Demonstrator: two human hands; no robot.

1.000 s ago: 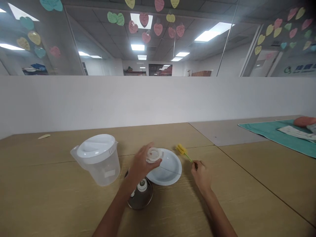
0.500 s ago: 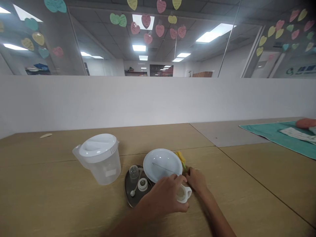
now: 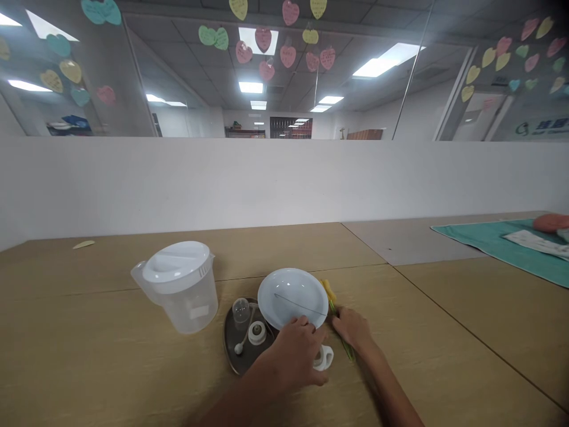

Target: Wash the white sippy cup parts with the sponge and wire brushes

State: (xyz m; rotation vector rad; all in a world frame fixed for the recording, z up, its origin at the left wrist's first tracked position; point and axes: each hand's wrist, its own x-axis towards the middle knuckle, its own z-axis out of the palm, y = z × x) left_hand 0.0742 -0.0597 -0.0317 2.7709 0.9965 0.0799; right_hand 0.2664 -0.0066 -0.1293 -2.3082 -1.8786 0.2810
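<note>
On the tan counter (image 3: 115, 356), a white, handled cup (image 3: 322, 359) is ringed by the left hand (image 3: 297, 351) (grip unclear); a green-stemmed yellow flower (image 3: 329, 290) is pinched, seemingly for steadying, by the right hand (image 3: 354, 328).

Pitcher (image 3: 186, 308) left of tray (image 3: 231, 341) | bowl (image 3: 290, 283) behind cup (image 3: 323, 363) | flower (image 3: 329, 290) right of bowl

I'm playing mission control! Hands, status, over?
Left hand around white handled cup, grip unclear. Right hand at yellow flower's stem. White bowl just beyond left hand.
</note>
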